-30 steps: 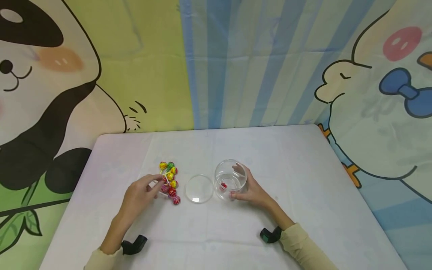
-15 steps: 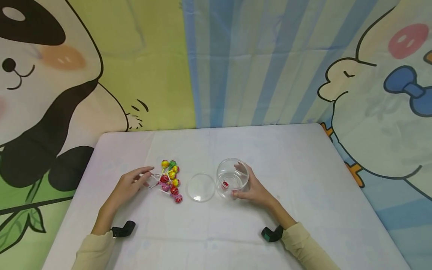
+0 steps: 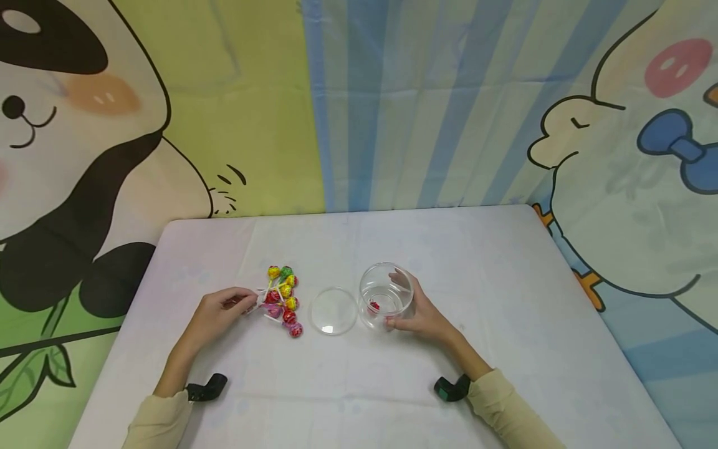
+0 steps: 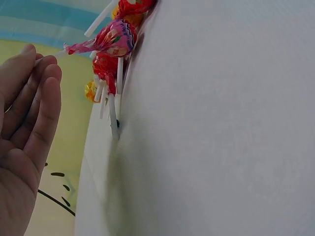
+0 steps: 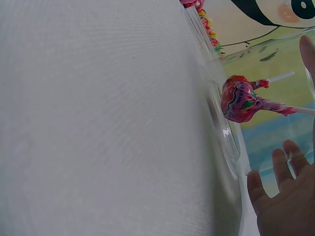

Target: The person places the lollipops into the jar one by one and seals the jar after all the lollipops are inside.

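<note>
In the left wrist view, my left hand [image 3: 221,313] pinches the white stick of a pink lollipop [image 4: 117,40] between thumb and fingertips. That lollipop lies at the near left of a cluster of lollipops [image 3: 287,291] in yellow, green, red and pink wrappers. My right hand [image 3: 416,317] grips a clear round jar [image 3: 363,288] from its right side, fingers and thumb around the wall. The jar's top is uncovered. Red and purple lollipops [image 5: 239,102] sit at its bottom, sticks pointing up.
A clear round lid [image 3: 333,312] lies flat between the cluster and the jar. All of it rests on a white-covered table [image 3: 359,386]. A cartoon-printed curtain [image 3: 359,106] hangs behind the far edge. Black wrist cameras [image 3: 207,388] are strapped to both wrists.
My left hand drew back left from the cluster, its fingers loose, then came back slightly right and took a lollipop stick. My right hand and the jar stay in place.
</note>
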Action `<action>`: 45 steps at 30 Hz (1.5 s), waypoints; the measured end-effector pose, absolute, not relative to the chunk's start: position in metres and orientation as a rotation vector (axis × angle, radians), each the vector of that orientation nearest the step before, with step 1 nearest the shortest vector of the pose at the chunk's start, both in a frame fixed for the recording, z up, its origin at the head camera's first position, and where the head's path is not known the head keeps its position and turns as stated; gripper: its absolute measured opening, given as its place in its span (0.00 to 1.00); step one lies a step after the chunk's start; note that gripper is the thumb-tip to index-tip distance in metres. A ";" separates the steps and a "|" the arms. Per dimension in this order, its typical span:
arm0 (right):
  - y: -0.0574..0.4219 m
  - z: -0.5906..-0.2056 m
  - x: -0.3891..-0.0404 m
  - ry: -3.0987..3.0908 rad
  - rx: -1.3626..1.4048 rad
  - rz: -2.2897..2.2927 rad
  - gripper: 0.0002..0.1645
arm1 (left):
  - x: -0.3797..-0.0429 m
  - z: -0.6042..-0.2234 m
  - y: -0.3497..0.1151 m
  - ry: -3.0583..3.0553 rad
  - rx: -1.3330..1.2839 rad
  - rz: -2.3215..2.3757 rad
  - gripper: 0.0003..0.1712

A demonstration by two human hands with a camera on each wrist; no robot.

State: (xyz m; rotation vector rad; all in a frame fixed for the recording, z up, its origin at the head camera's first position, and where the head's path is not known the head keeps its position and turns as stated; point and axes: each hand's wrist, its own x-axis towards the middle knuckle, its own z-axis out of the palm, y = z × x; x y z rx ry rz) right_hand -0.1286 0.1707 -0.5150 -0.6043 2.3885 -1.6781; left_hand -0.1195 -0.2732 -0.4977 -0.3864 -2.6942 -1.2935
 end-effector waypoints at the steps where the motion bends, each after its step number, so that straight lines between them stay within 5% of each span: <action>1: 0.171 -0.515 -0.129 2.388 -0.605 -1.681 0.64 | -0.119 -0.496 -0.273 -2.687 -0.383 -1.339 0.06; 19: 0.171 -0.517 -0.130 2.407 -0.594 -1.666 0.64 | -0.111 -0.443 -0.204 -2.282 -0.539 -1.887 0.02; 45: 0.171 -0.516 -0.128 2.385 -0.588 -1.671 0.63 | -0.138 -0.435 -0.081 -2.324 -1.088 -1.551 0.06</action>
